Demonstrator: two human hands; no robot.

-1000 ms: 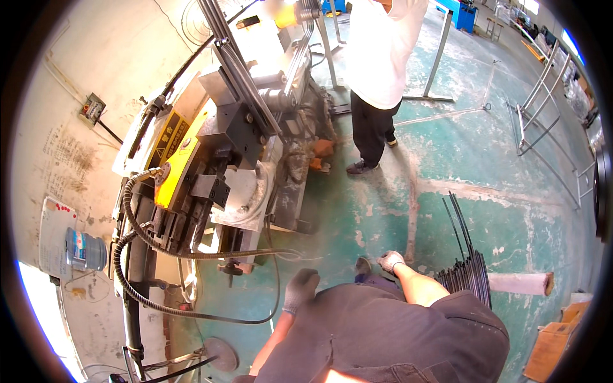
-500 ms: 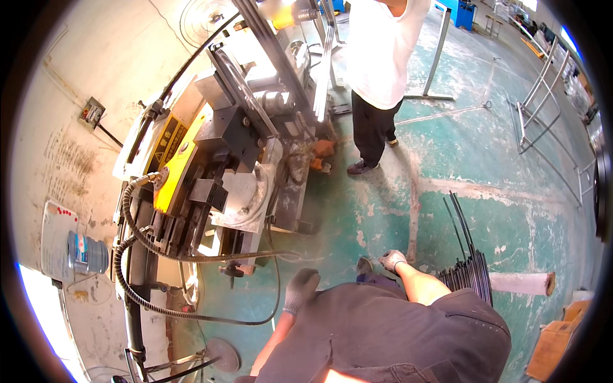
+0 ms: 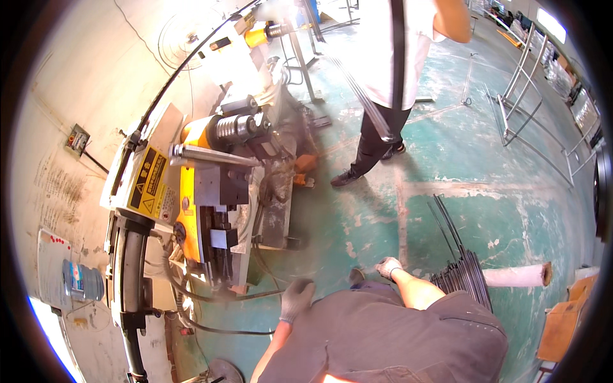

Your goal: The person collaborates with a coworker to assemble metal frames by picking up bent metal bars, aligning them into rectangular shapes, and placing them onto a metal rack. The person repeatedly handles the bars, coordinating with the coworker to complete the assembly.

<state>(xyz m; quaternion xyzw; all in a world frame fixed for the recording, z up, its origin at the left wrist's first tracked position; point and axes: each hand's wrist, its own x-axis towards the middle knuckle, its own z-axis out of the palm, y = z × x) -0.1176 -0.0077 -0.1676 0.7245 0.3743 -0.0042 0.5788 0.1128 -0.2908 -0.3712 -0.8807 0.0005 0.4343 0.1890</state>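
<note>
My left hand [image 3: 295,299] wears a grey glove and hangs by my side with the fingers loosely apart, holding nothing. It is close to the base of a yellow and grey bending machine [image 3: 211,210]. My right hand [image 3: 388,267], in a light glove, rests by my right thigh; its fingers are too small to read. A bundle of thin black rods [image 3: 461,271] lies on the green floor just right of that hand. My dark grey clothing fills the lower middle.
Another person in a white shirt and black trousers [image 3: 383,108] stands beyond the machine beside a blurred long metal rod [image 3: 364,96]. A white roll [image 3: 518,276] and a cardboard box [image 3: 562,322] lie at right. Metal frames [image 3: 520,108] stand far right. A water bottle [image 3: 83,282] stands at left.
The view has shifted closer to the machine, which now looks larger. The other person has stepped nearer. Both my hands stay at my sides.
</note>
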